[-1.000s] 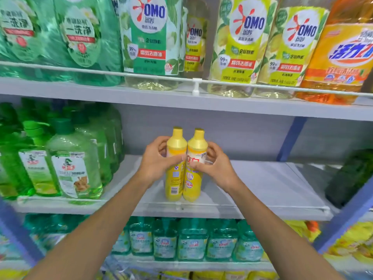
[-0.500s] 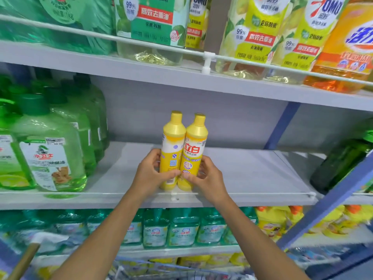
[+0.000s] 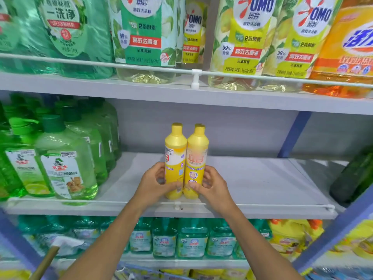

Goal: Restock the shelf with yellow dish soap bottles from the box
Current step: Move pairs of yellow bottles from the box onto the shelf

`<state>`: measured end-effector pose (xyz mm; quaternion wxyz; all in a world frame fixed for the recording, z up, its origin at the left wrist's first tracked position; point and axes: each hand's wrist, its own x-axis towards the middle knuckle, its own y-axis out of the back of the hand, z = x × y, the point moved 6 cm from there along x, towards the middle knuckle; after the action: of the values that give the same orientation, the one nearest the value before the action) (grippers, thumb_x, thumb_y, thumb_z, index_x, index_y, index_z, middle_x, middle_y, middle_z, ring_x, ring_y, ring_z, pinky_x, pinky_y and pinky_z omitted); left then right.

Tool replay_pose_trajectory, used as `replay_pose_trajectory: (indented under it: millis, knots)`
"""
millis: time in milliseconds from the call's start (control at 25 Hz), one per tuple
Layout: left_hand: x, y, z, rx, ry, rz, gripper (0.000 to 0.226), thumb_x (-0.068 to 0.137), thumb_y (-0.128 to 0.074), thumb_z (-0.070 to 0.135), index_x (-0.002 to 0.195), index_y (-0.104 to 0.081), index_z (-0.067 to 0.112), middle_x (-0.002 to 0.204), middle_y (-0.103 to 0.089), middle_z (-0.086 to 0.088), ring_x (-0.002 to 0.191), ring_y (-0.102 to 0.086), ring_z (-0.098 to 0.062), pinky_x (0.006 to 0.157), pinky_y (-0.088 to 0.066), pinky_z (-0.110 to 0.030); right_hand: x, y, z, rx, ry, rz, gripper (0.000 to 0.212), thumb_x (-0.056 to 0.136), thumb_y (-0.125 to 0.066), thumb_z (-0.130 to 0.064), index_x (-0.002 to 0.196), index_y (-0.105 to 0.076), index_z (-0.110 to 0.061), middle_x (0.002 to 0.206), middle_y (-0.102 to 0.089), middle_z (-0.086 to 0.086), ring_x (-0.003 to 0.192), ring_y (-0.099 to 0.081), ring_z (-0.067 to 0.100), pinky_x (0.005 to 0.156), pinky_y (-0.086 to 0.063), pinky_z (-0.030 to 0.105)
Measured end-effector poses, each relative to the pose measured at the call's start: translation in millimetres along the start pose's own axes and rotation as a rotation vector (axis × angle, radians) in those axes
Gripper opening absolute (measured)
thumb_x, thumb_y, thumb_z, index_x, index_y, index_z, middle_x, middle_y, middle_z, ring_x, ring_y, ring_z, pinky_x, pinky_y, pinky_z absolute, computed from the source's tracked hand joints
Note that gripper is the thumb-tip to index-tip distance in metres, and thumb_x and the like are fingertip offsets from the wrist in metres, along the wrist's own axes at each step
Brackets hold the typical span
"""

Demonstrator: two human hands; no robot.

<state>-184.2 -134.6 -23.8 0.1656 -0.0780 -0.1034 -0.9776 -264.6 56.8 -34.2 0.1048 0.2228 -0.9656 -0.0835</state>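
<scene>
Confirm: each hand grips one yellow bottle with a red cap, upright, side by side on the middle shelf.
The caps are yellow, not red, per the head view. The left hand grips the left bottle, the right hand the right bottle, upright, side by side on the middle shelf.

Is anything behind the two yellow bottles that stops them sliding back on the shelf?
Nothing visible does. Only bare shelf lies behind the yellow bottles, up to the back wall. The green bottles stand off to the left, and a dark green bottle off to the right.
</scene>
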Motion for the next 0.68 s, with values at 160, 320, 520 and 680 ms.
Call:
replay_pose_trajectory:
  millis: [160, 320, 520, 680]
  knots:
    - [-1.4, -2.9, 4.3, 0.041, -0.04, 0.128, 0.064, 0.06, -0.096, 0.021, 0.114, -0.063, 0.017, 0.104, -0.075, 0.005, 0.095, -0.07, -0.002, 0.079, -0.056, -0.018, 0.1, 1.5, 2.1, 0.032, 0.005, 0.015, 0.052, 0.081, -0.083, -0.009, 0.127, -0.058, -0.013, 0.119, -0.071, -0.009, 0.106, -0.068, -0.003, 0.082, -0.053, 0.013]
    - [-5.8, 3.4, 0.0, 0.022, -0.043, 0.017, 0.052, 0.074, -0.088, 0.014, 0.12, -0.066, 0.019, 0.112, -0.075, 0.005, 0.106, -0.07, -0.011, 0.098, -0.055, -0.033, -0.5, 1.0, 2.8, 0.028, 0.029, 0.048, 0.055, 0.079, -0.085, -0.009, 0.127, -0.06, -0.012, 0.116, -0.072, -0.01, 0.102, -0.069, -0.004, 0.079, -0.054, 0.012]
    - [-3.3, -1.5, -4.0, 0.155, -0.054, 0.233, 0.059, 0.062, -0.095, 0.029, 0.111, -0.061, 0.024, 0.1, -0.075, 0.01, 0.09, -0.071, -0.008, 0.079, -0.06, -0.031, -0.6, 2.2, 3.3, 0.042, 0.035, 0.037, 0.058, 0.083, -0.081, -0.011, 0.135, -0.055, -0.009, 0.125, -0.071, -0.002, 0.114, -0.069, 0.009, 0.093, -0.055, 0.023]
    - [-4.0, -1.8, -3.0, 0.203, -0.055, 0.283, 0.065, 0.06, -0.096, 0.034, 0.113, -0.061, 0.023, 0.101, -0.072, 0.014, 0.088, -0.069, -0.003, 0.074, -0.058, -0.022, -2.9, 1.3, 1.1, 0.023, 0.041, 0.028, 0.054, 0.085, -0.08, -0.014, 0.133, -0.057, -0.01, 0.124, -0.07, -0.007, 0.11, -0.068, 0.0, 0.086, -0.054, 0.015]
